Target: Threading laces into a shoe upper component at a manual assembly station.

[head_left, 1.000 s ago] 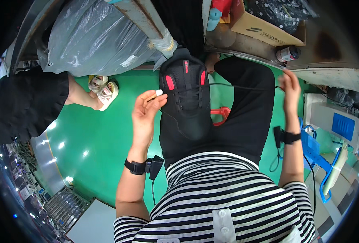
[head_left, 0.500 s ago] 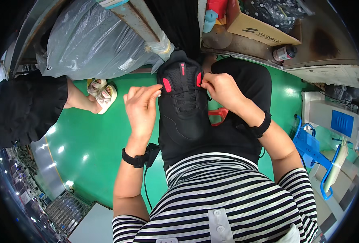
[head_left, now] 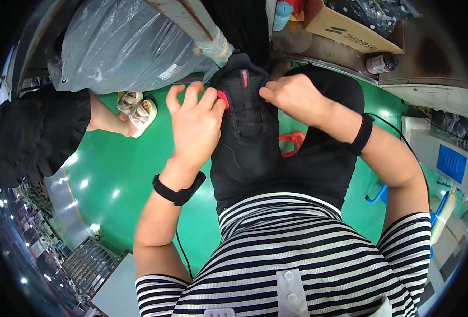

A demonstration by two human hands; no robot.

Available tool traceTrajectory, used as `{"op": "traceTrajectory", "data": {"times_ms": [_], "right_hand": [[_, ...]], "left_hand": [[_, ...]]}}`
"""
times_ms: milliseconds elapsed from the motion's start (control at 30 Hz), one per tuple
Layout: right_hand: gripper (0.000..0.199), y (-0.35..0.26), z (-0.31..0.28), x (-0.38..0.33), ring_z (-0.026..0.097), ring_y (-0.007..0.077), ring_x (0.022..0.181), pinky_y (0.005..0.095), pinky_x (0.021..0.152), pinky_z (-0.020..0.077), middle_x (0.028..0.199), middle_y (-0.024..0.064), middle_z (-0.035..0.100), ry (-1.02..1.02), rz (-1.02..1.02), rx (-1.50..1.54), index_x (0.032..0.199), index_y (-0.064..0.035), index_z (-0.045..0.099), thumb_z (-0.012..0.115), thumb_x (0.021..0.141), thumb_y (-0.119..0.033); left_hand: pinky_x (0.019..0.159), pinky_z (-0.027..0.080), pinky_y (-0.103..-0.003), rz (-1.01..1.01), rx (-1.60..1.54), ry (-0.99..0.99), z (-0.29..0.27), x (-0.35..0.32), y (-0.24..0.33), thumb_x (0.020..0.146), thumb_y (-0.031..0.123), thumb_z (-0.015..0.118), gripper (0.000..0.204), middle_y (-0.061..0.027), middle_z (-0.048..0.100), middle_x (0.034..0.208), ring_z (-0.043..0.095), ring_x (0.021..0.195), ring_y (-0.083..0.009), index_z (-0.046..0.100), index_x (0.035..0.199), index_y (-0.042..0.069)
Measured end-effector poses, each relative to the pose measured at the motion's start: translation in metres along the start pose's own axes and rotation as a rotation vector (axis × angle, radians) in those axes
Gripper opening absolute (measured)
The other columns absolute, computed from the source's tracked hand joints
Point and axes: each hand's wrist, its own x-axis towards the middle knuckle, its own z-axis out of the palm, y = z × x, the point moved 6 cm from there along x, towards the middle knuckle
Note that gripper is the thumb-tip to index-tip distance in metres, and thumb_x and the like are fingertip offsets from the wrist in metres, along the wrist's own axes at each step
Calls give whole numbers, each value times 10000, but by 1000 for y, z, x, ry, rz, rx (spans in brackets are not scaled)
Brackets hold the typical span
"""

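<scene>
Over the green floor your left hand and right hand pinch the black shoe at its collar; lacing seems underway; next, pull evenly.

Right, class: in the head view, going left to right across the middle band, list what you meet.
Black sleeve → sandalled foot → left hand → black shoe → right hand → black wristband → blue panel.

A grey plastic bag lies beside a cardboard box.
</scene>
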Motion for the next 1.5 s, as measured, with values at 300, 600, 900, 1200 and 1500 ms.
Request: {"op": "traceTrajectory", "data": {"times_ms": [300,600,900,1200,1500], "right_hand": [[290,21,-11,24,604,250,906,391,718,526,905,68,529,-146,-162,224,902,-56,561,750,690,-116],[315,30,3,8,570,276,851,413,670,492,884,79,497,-24,-161,386,807,-42,486,754,688,-159],[240,36,17,29,597,257,844,394,643,480,890,43,535,-387,-99,393,808,-48,620,760,711,-217],[164,40,47,43,659,206,812,356,710,498,874,25,678,-953,291,610,865,-66,731,675,802,-206],[85,32,22,30,616,263,876,380,746,486,830,60,632,-144,474,582,799,-91,716,654,826,-144]], "left_hand": [[970,362,-457,418,174,-176,8,31,37,656,102,644,62,-40,537,824,531,1022,-233,647,702,61],[801,357,-382,-154,-401,-42,26,4,-10,768,117,730,90,-44,551,809,536,881,-252,651,748,79],[829,384,-367,-332,-491,64,21,-13,-27,768,108,747,92,-61,550,822,528,880,-254,668,788,67],[901,351,-423,-261,-336,45,21,-10,-19,778,132,727,56,-22,568,863,530,995,-259,682,790,102],[877,371,-410,6,-271,-95,13,15,-14,724,102,736,80,-44,592,888,544,1003,-271,669,764,86]]}}
